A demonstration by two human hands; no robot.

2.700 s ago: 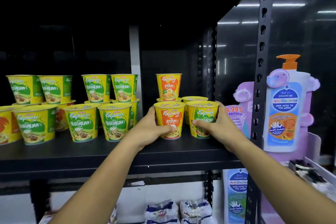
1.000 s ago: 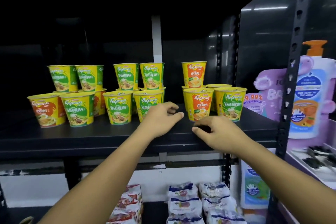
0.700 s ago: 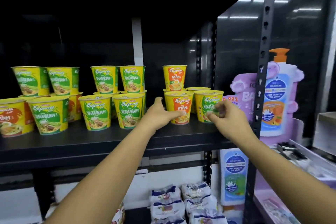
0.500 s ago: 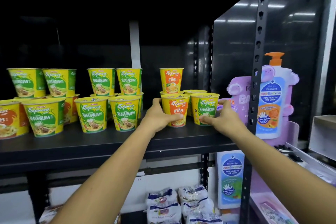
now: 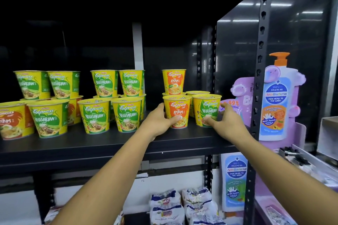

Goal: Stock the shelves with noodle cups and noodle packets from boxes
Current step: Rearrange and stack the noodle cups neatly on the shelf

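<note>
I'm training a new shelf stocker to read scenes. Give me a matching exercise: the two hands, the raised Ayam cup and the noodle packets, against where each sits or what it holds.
Column 1
1. left hand
2. right hand
3. raised orange-labelled yellow Ayam noodle cup
4. white-and-blue plastic noodle packets

Column 2
a. below the black metal shelf
b. stacked on a rear cup
c. grips the front green-labelled yellow Vegetarian cup
d. grips the front orange-labelled yellow Ayam cup

Pairs: 1-d, 2-c, 3-b, 4-a.
</note>
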